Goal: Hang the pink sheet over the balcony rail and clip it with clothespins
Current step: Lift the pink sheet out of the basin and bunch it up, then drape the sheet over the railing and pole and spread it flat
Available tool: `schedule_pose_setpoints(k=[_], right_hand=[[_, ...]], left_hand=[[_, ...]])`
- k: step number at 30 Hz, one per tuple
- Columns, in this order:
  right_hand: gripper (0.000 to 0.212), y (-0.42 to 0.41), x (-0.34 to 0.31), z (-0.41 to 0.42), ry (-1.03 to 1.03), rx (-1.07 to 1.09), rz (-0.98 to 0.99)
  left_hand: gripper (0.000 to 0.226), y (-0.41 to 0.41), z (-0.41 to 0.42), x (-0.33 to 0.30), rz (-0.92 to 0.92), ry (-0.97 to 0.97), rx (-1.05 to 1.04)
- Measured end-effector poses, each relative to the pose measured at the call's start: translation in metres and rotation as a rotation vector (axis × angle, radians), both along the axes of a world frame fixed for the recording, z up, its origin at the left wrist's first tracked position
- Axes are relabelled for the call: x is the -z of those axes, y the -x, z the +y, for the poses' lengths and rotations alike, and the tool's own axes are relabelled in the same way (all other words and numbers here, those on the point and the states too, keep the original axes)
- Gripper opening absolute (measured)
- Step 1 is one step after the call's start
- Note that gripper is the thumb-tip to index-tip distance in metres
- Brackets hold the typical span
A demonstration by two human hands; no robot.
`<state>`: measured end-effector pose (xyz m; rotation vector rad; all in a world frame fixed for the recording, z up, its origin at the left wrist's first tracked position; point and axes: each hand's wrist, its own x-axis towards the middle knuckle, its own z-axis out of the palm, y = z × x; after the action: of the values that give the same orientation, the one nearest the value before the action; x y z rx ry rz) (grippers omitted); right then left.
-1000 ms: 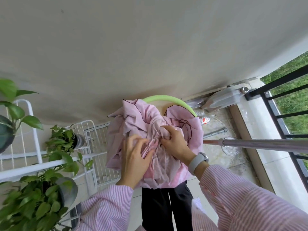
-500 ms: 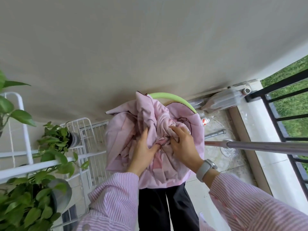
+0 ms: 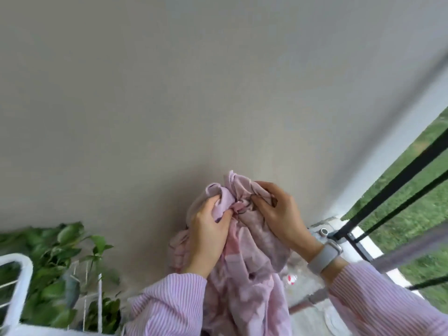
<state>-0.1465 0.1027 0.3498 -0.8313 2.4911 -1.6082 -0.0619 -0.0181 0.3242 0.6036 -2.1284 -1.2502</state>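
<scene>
The pink sheet (image 3: 244,267) is bunched up in front of my chest and hangs down between my arms. My left hand (image 3: 206,231) grips a fold at the top left of the bundle. My right hand (image 3: 281,214) grips the crumpled top on the right side, fingers curled into the cloth. The black balcony rail (image 3: 397,180) runs along the right side of the view, apart from the sheet. A blurred metal pole (image 3: 412,248) crosses at the right, just beyond my right wrist. No clothespins are visible.
A plain beige wall (image 3: 194,93) fills the upper view. Green potted plants (image 3: 60,275) and a white wire rack (image 3: 17,287) stand at the lower left. Grass lies beyond the rail. The tiled floor (image 3: 308,318) with a small red-and-white item shows below.
The sheet has been lifted up out of the green-rimmed basket, which has left view. My head has tilted up and right, blurring the scene. Both hands keep their grip on the bundle.
</scene>
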Motion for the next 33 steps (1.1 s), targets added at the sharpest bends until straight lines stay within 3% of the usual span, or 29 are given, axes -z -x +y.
schedule_pose_setpoints(k=[11,21,26,33], right_hand=[[0.015,0.026,-0.287,0.029,0.189,0.036,0.538],[0.015,0.014,-0.515,0.134,0.329,0.239,0.948],[0.011,0.004,-0.537,0.231,0.260,0.330,1.107],[0.017,-0.008,-0.479,0.342,0.031,0.371,1.060]], left_hand=[[0.017,0.041,0.021,-0.273,0.533,0.299,0.085],[0.018,0.056,0.117,-0.503,0.913,0.792,0.068],[0.023,0.049,0.212,-0.525,1.016,0.786,0.146],[0.023,0.047,0.311,-0.465,0.919,0.598,0.315]])
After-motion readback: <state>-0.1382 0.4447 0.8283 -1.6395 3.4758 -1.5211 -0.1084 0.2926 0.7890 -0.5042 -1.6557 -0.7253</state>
